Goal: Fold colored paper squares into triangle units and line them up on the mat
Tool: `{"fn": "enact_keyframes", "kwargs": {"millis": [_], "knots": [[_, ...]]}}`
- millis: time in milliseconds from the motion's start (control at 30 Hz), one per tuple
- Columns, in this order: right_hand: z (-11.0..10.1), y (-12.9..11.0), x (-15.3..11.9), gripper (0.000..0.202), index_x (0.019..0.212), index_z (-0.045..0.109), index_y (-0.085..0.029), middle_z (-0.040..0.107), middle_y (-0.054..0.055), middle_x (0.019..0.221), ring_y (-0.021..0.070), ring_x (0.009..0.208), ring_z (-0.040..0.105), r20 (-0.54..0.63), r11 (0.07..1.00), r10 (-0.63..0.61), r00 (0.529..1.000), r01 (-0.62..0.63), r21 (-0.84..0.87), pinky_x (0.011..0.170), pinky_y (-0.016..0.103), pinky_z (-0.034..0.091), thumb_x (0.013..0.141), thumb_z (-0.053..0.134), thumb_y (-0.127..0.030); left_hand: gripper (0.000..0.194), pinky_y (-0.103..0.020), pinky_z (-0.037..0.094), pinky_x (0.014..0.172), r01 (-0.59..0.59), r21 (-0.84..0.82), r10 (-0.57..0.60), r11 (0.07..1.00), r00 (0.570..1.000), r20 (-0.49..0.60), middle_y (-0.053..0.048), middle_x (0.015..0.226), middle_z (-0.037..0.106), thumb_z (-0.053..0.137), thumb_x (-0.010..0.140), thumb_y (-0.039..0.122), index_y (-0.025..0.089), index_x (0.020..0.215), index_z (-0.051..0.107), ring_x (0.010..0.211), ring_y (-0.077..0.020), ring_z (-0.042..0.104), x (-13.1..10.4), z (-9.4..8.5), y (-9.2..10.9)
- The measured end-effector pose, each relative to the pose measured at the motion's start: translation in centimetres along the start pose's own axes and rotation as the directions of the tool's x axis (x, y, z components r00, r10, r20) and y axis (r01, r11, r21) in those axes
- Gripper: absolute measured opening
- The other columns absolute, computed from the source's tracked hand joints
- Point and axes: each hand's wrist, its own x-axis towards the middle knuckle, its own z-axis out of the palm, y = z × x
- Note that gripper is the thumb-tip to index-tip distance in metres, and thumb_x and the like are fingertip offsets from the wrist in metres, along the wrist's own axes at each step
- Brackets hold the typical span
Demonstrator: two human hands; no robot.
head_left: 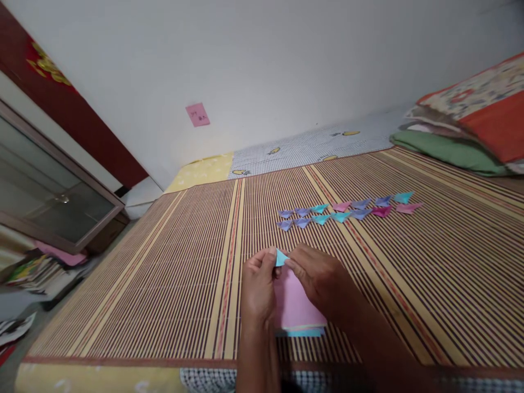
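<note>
right forearm (pixel 376 338) is closest to us, then small blue paper (pixel 280 258), held up by the far end of a pink-topped paper stack (pixel 298 305). left hand (pixel 258 284) has a narrow thumb-and-finger pinch on one side, right hand (pixel 321 275) pinches the opposite corner. i'd keep the grip light, square the edges, then press the crease hard. two rows of folded paper shapes (pixel 341 217) lie beyond on the striped mat (pixel 196 273).

Nothing legible. Pink note (pixel 197 114) on the wall (pixel 286 60), above the mat's (pixel 200 245) far edge near its far left corner: dark marks like handwriting, too small to read. Red decoration (pixel 48 64) on the dark red panel (pixel 98 139), beyond that corner: gold shapes, can't tell if characters. Books (pixel 39 275) off the left edge: covers blurred.
</note>
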Motion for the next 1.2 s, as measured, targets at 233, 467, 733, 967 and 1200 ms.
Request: {"fn": "enact_keyframes", "kwargs": {"millis": [233,467,733,967,1200], "knots": [[0.3,-0.8,0.1,0.040,0.063,0.045,-0.023,0.047,-0.003,0.055,0.0137,0.050,0.048,-0.033,0.891,0.338,0.941,-0.309,0.334,0.052,0.028,0.032,0.102,0.040,-0.028,0.032,-0.022,0.035,0.055,-0.068,0.049,0.066,0.996,0.997,0.028,0.003,0.059,0.051,0.069,0.091,0.040,0.014,0.072,0.071,0.057,-0.0101,0.044,-0.4,0.3,0.2],[-0.7,-0.9,0.7,0.018,0.083,0.068,-0.020,0.065,-0.001,0.073,0.0148,0.067,0.059,0.067,0.674,0.447,0.892,-0.385,0.630,0.062,0.026,0.045,0.093,0.062,-0.034,0.022,-0.024,0.043,0.063,-0.205,0.326,0.202,0.923,0.978,0.042,-0.003,0.078,0.070,0.064,0.094,0.030,0.018,0.091,0.082,0.070,-0.0145,0.057,-1.0,1.0,1.2],[0.8,-0.1,0.7,0.023,0.081,0.066,-0.019,0.063,-0.001,0.070,0.0145,0.065,0.059,0.131,0.406,0.556,0.821,-0.405,0.819,0.061,0.026,0.048,0.082,0.072,-0.041,0.028,-0.027,0.050,0.068,-0.212,0.367,0.232,0.906,0.973,-0.011,-0.007,0.093,0.076,0.067,0.092,0.033,0.023,0.116,0.078,0.077,-0.0173,0.063,-1.4,1.9,1.1],[0.7,0.5,0.3,0.022,0.082,0.060,-0.020,0.061,-0.002,0.070,0.0144,0.063,0.058,0.169,0.243,0.595,0.786,-0.376,0.894,0.062,0.027,0.048,0.087,0.069,-0.039,0.033,-0.024,0.047,0.063,-0.135,0.112,0.128,0.985,0.989,0.069,-0.002,0.074,0.068,0.066,0.092,0.048,0.016,0.096,0.073,0.065,-0.0129,0.059,-1.3,1.7,1.3],[0.7,0.3,0.6,0.023,0.081,0.058,-0.020,0.056,-0.004,0.061,0.0132,0.055,0.054,0.189,0.126,0.588,0.787,-0.320,0.939,0.055,0.026,0.046,0.086,0.070,-0.039,0.020,-0.024,0.047,0.064,-0.098,0.118,0.079,0.988,0.984,0.161,-0.001,0.065,0.068,0.074,0.086,0.032,0.017,0.078,0.067,0.062,-0.0127,0.061,-1.6,1.9,1.4]]}}
